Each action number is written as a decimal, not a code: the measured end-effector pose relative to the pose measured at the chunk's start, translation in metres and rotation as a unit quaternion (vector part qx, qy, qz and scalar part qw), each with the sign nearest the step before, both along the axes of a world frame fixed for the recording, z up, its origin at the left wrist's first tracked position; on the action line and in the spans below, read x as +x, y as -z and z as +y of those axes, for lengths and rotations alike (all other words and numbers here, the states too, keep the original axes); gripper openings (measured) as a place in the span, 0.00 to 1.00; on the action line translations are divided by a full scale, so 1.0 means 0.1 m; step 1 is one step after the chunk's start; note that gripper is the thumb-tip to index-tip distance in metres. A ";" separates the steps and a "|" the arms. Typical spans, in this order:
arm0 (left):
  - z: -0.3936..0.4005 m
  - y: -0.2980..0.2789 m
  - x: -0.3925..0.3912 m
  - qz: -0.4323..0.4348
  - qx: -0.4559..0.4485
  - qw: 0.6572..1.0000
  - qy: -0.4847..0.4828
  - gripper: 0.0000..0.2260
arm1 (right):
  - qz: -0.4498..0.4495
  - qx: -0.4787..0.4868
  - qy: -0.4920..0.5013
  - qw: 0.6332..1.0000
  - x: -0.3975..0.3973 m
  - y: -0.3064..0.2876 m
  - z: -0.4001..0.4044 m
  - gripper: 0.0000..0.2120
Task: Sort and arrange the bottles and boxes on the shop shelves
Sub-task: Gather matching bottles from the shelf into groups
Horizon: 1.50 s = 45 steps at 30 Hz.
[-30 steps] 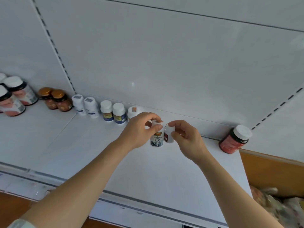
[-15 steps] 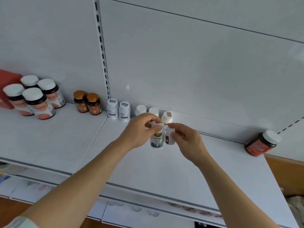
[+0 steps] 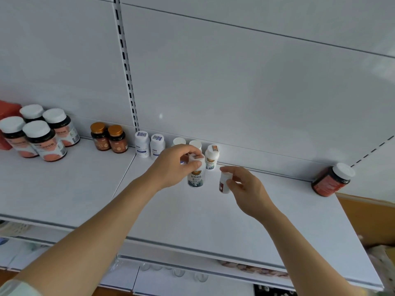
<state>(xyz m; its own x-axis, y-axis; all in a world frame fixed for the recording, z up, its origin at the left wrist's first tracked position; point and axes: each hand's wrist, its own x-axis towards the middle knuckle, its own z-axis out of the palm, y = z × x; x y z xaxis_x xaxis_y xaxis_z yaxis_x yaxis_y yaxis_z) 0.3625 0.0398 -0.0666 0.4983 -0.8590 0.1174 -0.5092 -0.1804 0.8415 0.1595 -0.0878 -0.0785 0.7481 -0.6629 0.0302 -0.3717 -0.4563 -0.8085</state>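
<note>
The left hand (image 3: pixel 177 163) is gripping a white bottle with a blue label (image 3: pixel 195 175) by its cap, fingers curled around the top, near the middle of the white shelf (image 3: pixel 213 221). At three o'clock from it, just beside, the right hand (image 3: pixel 245 189) is pinching a smaller white bottle with a red label (image 3: pixel 224 184). At one o'clock from the first bottle, a matching bottle (image 3: pixel 211 157) is standing at the back panel. Far at three o'clock a red jar (image 3: pixel 331 180) is standing alone.
</note>
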 end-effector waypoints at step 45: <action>-1.28 0.39 -0.29 -0.386 0.006 0.922 0.015 0.11 | -0.090 0.142 -0.025 0.985 -0.30 0.05 -0.82 0.11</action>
